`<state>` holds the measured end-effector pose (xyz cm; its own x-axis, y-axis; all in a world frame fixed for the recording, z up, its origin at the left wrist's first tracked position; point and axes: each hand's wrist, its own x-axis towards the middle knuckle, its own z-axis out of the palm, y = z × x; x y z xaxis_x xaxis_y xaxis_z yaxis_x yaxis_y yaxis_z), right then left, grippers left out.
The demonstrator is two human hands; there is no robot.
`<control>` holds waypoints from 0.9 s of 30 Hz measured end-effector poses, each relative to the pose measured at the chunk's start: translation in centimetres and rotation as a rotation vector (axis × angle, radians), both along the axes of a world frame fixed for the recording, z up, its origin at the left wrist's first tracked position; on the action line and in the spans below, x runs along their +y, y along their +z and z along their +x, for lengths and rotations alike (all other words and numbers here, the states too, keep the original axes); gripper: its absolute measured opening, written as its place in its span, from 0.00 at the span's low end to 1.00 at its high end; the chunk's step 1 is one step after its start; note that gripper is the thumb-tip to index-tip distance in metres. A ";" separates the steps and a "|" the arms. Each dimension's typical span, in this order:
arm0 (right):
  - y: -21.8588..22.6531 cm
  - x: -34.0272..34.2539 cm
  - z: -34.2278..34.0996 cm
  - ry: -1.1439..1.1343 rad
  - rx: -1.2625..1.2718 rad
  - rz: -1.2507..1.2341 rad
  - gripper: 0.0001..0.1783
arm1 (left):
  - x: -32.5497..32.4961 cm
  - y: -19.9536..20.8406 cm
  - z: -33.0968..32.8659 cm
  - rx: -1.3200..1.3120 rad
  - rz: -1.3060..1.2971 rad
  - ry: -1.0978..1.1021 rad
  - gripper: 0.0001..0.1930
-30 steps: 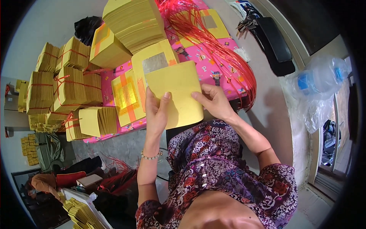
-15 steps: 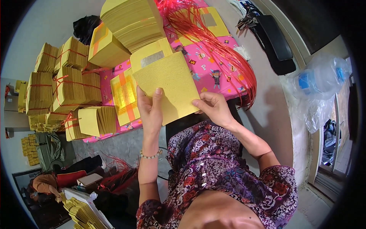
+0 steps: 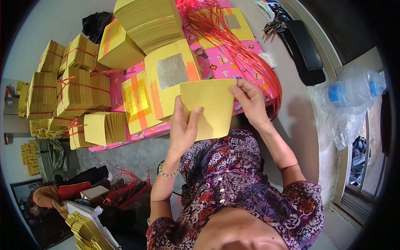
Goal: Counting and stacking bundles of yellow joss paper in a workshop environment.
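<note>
A plain yellow piece of joss paper [image 3: 210, 106] is held up in front of me, slightly bowed; whether it is one sheet or several I cannot tell. My left hand [image 3: 185, 127] grips its left side, thumb on the near face and fingers mostly hidden behind. At its upper right corner, my right hand [image 3: 249, 100] pinches the edge between thumb and fingers. Just beyond lies joss paper with a silver foil square [image 3: 173, 71] and orange bands. Left of that, another sheet with a gold foil square [image 3: 137, 100] rests on the pink patterned table cover [image 3: 208, 60].
A tall stack of yellow paper [image 3: 148, 23] stands at the back of the table. Bundles tied with red strips [image 3: 75, 93] fill the left side. Loose red plastic strips [image 3: 246, 54] drape over the right edge. A large clear plastic bottle [image 3: 348, 91] is at far right.
The held paper has shifted right and turned, uncovering the silver foil square beneath. My left hand moved right with it; my right hand rose from the lower right corner to the upper right corner.
</note>
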<state>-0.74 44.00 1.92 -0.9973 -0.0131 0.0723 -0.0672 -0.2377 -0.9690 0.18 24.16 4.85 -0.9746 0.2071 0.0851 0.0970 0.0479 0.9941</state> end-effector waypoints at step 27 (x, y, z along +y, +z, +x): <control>-8.3 6.5 -5.8 -0.249 -0.039 0.456 0.15 | -6.6 0.6 -2.4 0.471 -0.684 0.126 0.20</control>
